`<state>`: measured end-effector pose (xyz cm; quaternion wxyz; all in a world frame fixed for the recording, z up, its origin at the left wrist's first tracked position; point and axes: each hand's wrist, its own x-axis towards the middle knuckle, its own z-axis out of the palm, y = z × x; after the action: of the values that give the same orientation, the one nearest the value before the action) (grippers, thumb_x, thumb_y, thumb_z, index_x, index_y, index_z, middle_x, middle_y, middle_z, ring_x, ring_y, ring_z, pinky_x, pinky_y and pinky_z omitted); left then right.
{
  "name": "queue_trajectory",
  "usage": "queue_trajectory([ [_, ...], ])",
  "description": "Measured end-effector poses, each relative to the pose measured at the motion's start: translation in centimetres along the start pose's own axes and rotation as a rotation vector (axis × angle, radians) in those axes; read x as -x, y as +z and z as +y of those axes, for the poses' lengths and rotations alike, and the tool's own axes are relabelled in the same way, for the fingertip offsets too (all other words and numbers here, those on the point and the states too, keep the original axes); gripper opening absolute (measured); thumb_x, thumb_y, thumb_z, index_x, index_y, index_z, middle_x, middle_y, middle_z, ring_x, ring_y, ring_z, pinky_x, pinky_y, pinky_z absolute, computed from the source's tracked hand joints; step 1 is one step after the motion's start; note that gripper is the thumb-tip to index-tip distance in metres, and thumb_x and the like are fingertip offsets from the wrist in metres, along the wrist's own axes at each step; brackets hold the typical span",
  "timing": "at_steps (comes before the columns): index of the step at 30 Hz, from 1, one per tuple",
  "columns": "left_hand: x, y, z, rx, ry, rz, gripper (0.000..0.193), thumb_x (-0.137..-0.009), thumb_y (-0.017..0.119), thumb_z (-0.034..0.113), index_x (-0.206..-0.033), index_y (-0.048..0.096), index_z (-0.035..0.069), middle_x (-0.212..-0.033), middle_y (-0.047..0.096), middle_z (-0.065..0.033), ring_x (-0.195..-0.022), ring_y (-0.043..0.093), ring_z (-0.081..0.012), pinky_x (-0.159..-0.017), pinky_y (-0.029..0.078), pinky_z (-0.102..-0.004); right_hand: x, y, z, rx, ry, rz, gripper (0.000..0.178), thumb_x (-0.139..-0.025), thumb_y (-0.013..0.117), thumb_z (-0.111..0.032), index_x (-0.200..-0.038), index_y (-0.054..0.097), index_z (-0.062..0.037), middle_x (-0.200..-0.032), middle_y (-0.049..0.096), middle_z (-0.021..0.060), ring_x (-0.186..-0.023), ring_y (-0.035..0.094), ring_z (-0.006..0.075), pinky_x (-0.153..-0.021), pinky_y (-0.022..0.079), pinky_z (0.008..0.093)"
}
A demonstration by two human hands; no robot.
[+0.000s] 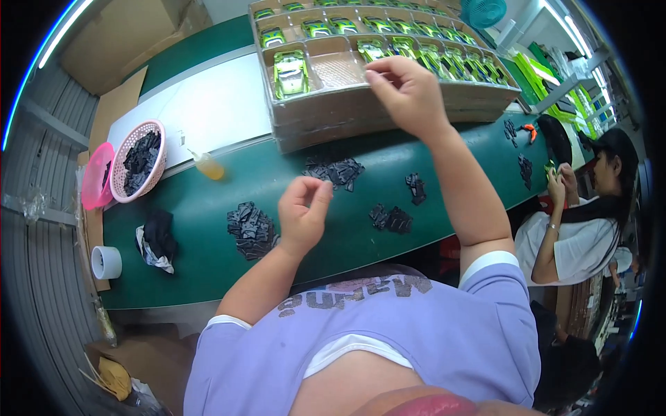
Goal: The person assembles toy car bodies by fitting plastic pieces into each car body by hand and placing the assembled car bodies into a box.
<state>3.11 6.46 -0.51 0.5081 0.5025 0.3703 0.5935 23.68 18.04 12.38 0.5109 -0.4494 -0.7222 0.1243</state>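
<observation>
From my remote station I have the right hand (409, 97) up in front of the box (333, 118), its grip narrow, thumb close to the bent fingers; I cannot tell whether anything is pinched there, or whether it touches the cardboard. The left hand (302, 213) is over the middle of the worktop (191, 201), its grip narrow too, fingers curled toward the thumb, and I cannot tell what, if anything, it holds.

Just beyond my left hand lies a heap of dark flat parts (336, 172), near the box's front wall. A bigger pile (250, 229) sits beside my left forearm, and two smaller clusters, one (392, 219) toward the worktop's near edge and one (415, 188) farther in, lie between my forearms.

The box stands toward the worktop's far edge, with rows of green toy cars (290, 73) in its compartments. Left of it I see a yellowish bottle (209, 167), then a pink basket (148, 184) of dark pieces near the left edge. A dark cloth (159, 234) and a white cup (106, 262) lie toward the near left corner. Past the right end, a co-worker (569, 239) holds something green.
</observation>
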Motion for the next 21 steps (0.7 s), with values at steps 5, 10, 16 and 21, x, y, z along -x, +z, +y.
queue_trajectory([
  [5, 1.3, 0.8, 0.2, -0.157, -0.033, -0.12, 0.01, -0.096, 0.066, 0.01, -0.093, 0.06, 0.003, -0.081, 0.063, 0.0006, -0.073, 0.057, -0.0041, -0.066, 0.046, -0.0192, -5.0, 0.5, 0.6, 0.059, 0.04, -0.12, 0.023, -0.088, 0.07, -0.026, -0.099, 0.073, -0.0052, -0.088, 0.074, 0.0095, -0.081, 0.071, 0.0189, -0.075, 0.056, 0.0313],
  [10, 1.4, 0.5, 0.3, -0.283, 0.014, -0.179, 0.012, -0.094, 0.068, 0.01, -0.088, 0.062, 0.001, -0.078, 0.064, -0.0011, -0.069, 0.058, -0.0057, -0.064, 0.047, -0.0207, -12.9, 8.3, 2.2, 0.42, -0.007, -0.345, 0.03, -0.084, 0.066, -0.031, -0.102, 0.074, -0.0087, -0.099, 0.074, 0.0116, -0.094, 0.069, 0.0276, -0.086, 0.054, 0.0391],
  [16, 0.7, -0.7, 0.1, -0.348, 0.037, -0.145, 0.011, -0.094, 0.067, 0.008, -0.087, 0.062, 0.001, -0.077, 0.065, -0.0018, -0.069, 0.059, -0.0064, -0.064, 0.048, -0.0207, -17.9, 15.8, 0.2, 0.694, 0.217, -0.6, 0.041, -0.079, 0.068, -0.03, -0.117, 0.073, -0.0124, -0.123, 0.069, 0.0114, -0.112, 0.067, 0.0282, -0.095, 0.053, 0.0402],
  [21, 0.2, -0.3, -0.1, -0.271, -0.018, -0.102, 0.014, -0.09, 0.07, 0.011, -0.085, 0.064, -0.001, -0.075, 0.065, -0.0068, -0.066, 0.061, -0.0124, -0.062, 0.049, -0.0256, -20.3, 15.2, -0.5, 0.822, 0.367, -0.903, 0.046, -0.081, 0.07, -0.041, -0.123, 0.071, -0.0223, -0.127, 0.067, 0.0042, -0.114, 0.066, 0.0219, -0.093, 0.052, 0.0345],
])
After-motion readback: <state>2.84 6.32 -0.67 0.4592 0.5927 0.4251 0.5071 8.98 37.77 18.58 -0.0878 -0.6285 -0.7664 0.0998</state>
